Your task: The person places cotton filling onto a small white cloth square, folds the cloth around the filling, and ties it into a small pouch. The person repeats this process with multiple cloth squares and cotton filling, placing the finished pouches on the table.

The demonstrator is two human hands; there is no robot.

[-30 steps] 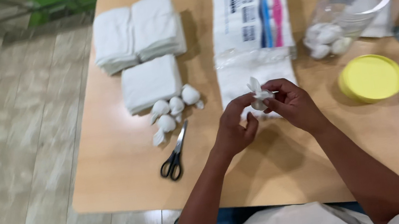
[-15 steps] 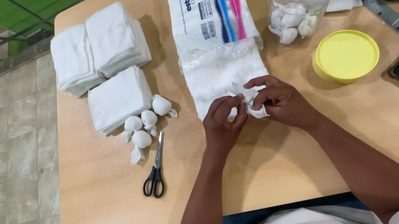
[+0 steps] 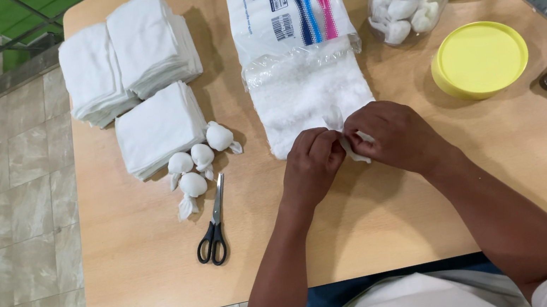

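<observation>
I've lowered both hands to the cotton roll [image 3: 312,98], left hand [image 3: 310,162] and right hand [image 3: 392,137] now pinching a small white wad [image 3: 357,156] at its edge.

Bare forearms, short white sleeves, white top, blue trousers.

Both hands [image 3: 351,146] on cotton wad [image 3: 358,156]

Both hands, left hand [image 3: 312,162] and right hand [image 3: 391,135], have dropped from mid-air onto the near edge of the cotton wool sheet [image 3: 311,95], pinching a white gauze piece [image 3: 358,156] (earlier fanned upward).
</observation>
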